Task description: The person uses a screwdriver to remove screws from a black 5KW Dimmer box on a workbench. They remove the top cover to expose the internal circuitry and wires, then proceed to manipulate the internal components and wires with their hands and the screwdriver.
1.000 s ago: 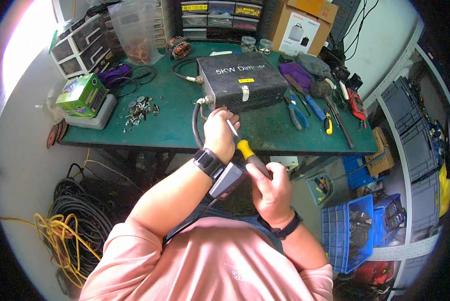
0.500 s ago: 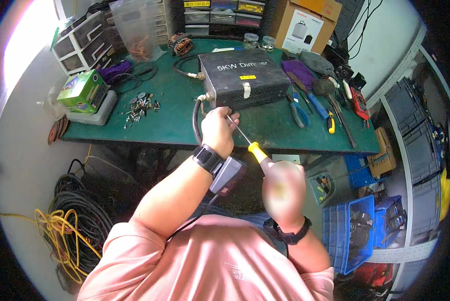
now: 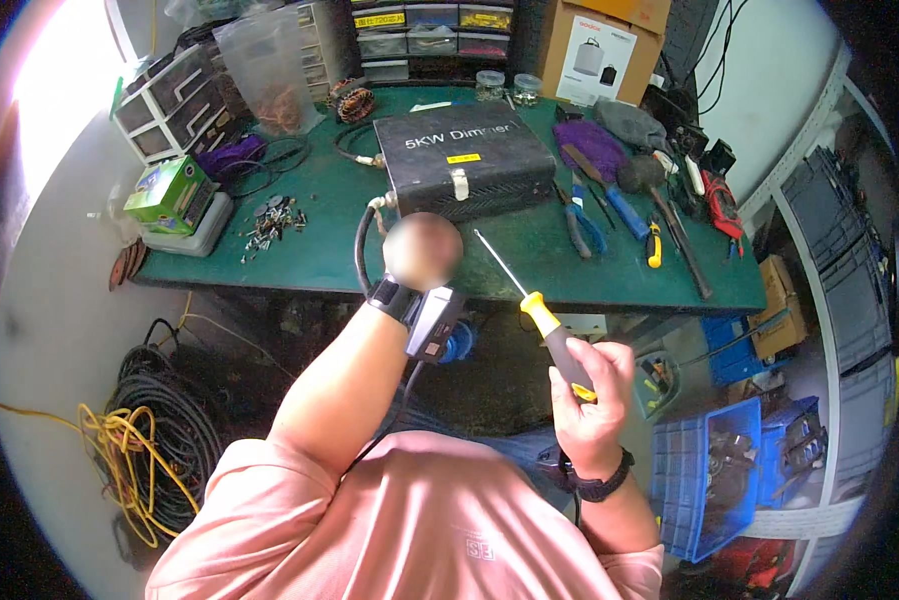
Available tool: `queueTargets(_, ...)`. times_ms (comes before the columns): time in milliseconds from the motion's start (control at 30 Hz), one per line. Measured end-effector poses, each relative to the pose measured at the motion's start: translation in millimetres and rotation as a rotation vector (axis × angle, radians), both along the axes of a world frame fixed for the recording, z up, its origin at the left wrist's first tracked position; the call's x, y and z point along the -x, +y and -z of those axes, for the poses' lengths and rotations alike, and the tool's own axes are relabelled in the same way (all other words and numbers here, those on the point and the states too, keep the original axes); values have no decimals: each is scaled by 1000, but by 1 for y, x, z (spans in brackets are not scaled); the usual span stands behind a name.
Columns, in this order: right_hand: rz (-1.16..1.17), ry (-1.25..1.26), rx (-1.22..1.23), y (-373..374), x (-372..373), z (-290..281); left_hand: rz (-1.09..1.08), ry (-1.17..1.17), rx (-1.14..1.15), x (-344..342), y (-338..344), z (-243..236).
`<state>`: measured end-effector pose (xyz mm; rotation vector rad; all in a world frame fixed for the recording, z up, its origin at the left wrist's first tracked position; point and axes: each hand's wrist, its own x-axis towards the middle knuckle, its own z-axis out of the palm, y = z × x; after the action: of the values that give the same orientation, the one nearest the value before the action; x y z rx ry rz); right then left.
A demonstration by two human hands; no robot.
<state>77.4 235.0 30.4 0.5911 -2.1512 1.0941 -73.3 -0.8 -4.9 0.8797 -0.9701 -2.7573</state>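
A black rectangular metal box (image 3: 464, 155) is blocking the middle, while flat green tabletop (image 3: 327, 225) is lying open between scattered silvery metal screws (image 3: 274, 225) and a thick black cable (image 3: 360, 242).

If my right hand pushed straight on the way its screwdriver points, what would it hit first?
The screwdriver would likely meet the front of the black box, though depth is unclear.

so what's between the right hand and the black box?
In the head view, the yellow-and-grey screwdriver that the right hand grips points toward the black box; past its tip, only a strip of green tabletop shows.
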Motion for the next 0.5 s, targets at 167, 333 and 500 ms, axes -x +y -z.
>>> queueTargets(167,2,-42,19,9,0,1,29,-5,17,-9,12,-13)
queueTargets(333,6,-81,112,13,-1,5,429,146,-44,-59,19,-34)
queueTargets(500,31,-379,394,18,-3,15,335,526,675,-97,-59,-104)
